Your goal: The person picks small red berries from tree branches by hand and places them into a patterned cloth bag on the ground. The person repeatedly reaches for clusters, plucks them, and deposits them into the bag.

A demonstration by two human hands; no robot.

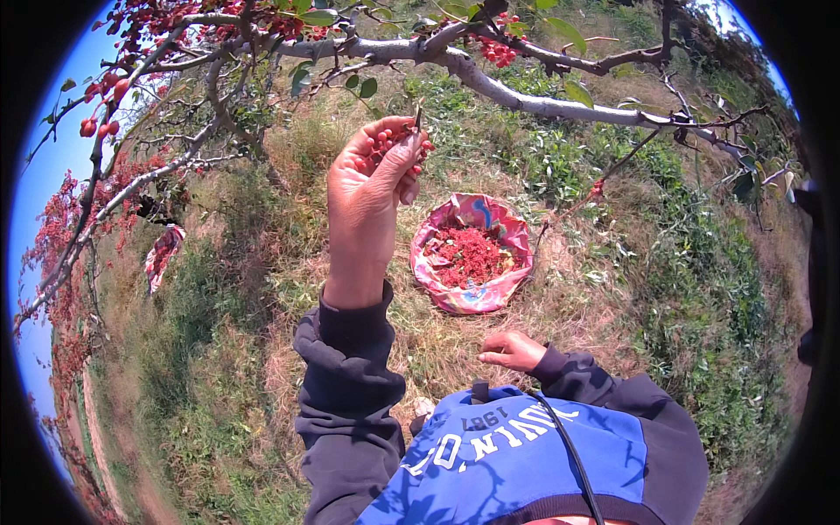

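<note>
Raised beneath a grey tree branch (482,79), my left hand (387,154) is closed on a small cluster of red berries (382,142), with the stem end sticking up between thumb and forefinger. My right hand (515,351) hangs low in front of my body, fingers loosely bent, and nothing shows in it. Between and beyond the hands, a round container lined with pink patterned cloth or plastic (436,292) stands on the grass. It holds a heap of red berry clusters (469,256) with a few leaves mixed in.
Berry-bearing branches (190,154) spread across the top and left. A thin twig (613,167) hangs down to the right of the container. At the left, a pink and white bag or cloth (164,256) hangs below a branch. Grass and weeds (695,262) cover the ground.
</note>
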